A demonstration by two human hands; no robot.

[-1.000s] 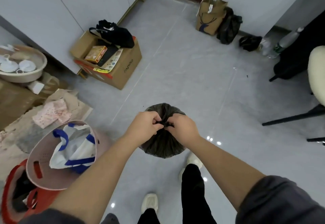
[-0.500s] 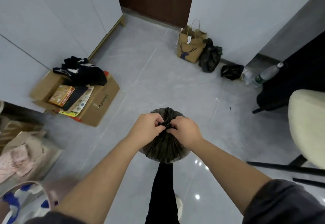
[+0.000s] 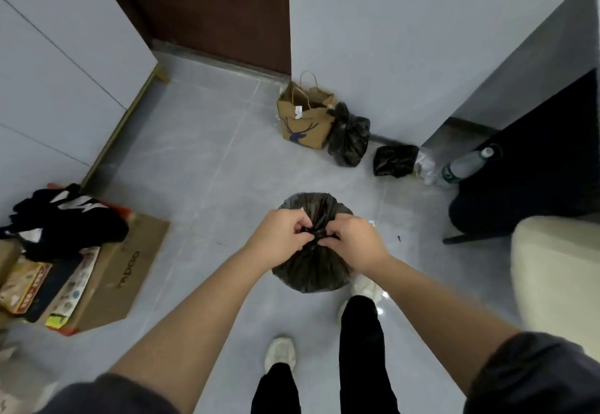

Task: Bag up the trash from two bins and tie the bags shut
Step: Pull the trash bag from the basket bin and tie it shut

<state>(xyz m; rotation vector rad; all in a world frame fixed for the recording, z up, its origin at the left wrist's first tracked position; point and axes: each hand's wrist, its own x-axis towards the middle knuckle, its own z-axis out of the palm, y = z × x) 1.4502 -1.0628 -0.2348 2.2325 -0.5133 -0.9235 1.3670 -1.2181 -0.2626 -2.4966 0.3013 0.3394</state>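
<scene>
Tying the black trash bag (image 3: 311, 267)
Left hand (image 3: 281, 238) and right hand (image 3: 352, 239) both pinch the gathered neck at its top, fingers curled; the bag hangs above the floor (image 3: 201, 166).

Trash bag (image 3: 311, 267): thin crinkled black plastic, slight sheen. Floor (image 3: 201, 160): glossy grey tile. Carton (image 3: 130, 270): matt cardboard.
</scene>
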